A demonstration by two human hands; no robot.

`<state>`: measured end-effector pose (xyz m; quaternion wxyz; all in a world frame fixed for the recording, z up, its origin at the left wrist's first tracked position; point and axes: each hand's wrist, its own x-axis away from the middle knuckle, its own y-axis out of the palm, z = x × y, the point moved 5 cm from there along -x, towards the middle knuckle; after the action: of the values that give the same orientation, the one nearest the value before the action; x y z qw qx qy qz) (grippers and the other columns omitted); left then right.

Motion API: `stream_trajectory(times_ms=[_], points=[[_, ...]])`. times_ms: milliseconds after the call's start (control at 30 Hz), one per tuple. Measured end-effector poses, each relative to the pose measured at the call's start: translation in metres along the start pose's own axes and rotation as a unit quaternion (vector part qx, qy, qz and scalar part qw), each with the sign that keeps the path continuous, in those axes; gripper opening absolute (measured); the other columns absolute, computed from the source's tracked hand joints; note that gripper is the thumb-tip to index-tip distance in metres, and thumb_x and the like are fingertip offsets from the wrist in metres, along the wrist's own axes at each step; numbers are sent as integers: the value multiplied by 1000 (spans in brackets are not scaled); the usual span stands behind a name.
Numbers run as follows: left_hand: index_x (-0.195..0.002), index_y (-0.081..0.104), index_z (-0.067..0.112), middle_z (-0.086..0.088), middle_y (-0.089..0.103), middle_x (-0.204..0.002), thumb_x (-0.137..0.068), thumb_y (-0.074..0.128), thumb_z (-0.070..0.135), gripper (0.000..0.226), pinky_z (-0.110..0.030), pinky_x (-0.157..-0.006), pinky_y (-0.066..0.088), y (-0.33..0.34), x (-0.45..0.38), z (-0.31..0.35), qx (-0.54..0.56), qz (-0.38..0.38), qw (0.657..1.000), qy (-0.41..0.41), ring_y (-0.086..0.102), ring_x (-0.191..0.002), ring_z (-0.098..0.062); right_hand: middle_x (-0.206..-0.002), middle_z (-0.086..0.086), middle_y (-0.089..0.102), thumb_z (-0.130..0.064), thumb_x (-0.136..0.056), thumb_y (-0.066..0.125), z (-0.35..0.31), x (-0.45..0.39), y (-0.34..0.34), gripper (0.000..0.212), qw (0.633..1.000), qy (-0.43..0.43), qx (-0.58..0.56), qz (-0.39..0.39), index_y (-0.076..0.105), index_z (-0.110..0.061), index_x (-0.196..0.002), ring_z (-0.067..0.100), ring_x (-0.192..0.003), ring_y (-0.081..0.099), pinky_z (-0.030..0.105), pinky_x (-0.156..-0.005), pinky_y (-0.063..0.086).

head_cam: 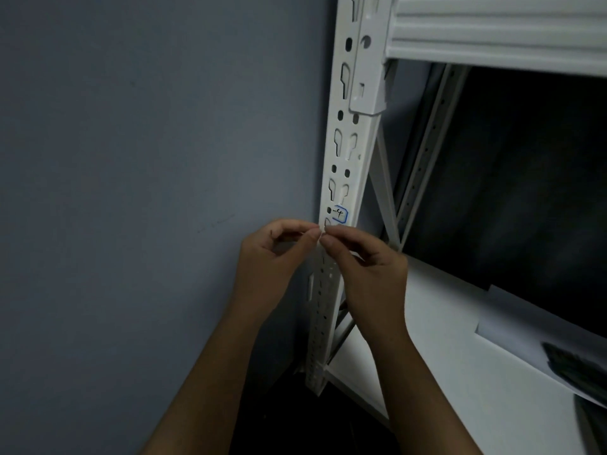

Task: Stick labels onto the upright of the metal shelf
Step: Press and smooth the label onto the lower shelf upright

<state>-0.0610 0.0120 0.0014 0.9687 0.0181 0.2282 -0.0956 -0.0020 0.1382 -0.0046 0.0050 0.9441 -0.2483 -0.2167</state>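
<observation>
While both hands (323, 236) pinch a label (320, 234), their narrow grip just below the stuck label (340, 215).

The upright (356, 152) is showing smooth white-painted metal, the label (340, 215) is looking papery, and the wall (147, 142) at left is looking matt.

I see the left hand (266, 261) and right hand (368, 270) pinching a small white label (320, 235) together before the white perforated metal upright (345, 165), below a blue-bordered handwritten label (340, 215).
</observation>
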Motion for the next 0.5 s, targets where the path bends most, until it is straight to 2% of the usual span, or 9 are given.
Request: stream_trajectory(times_ms=[100,200,400,500], points=[[-82,69,23,4,72,-83,-82,68,10,13,-23,-76,53,-2,1,0,1,-12,1000,-8,68,-83,-13,-92,-9,73,-10,-81,71,2,-1,3,17,1000,2,11,-15,73,-22,-93,14,-101,66,17,-84,53],[-80,69,25,9,71,-80,-81,69,9,16,-18,-73,51,-4,0,0,-19,-15,1000,-3,67,-80,-8,-91,-7,73,-9,-84,69,7,-4,5,17,999,16,19,-34,73,-25,-90,21,-102,66,28,-89,55],[-77,70,25,15,67,-78,-78,71,7,18,-11,-70,46,-8,-2,3,-63,-61,996,34,63,-76,-1,-91,6,72,-5,-85,65,9,-10,4,19,993,50,16,-109,70,-24,-84,28,-98,67,32,-87,56],[-76,70,23,13,68,-77,-73,71,16,8,-11,-70,46,-10,-4,2,-40,-78,996,19,63,-76,-2,-86,7,72,-4,-82,66,7,-11,4,16,989,63,-1,-131,70,-19,-82,30,-93,68,35,-88,56]])
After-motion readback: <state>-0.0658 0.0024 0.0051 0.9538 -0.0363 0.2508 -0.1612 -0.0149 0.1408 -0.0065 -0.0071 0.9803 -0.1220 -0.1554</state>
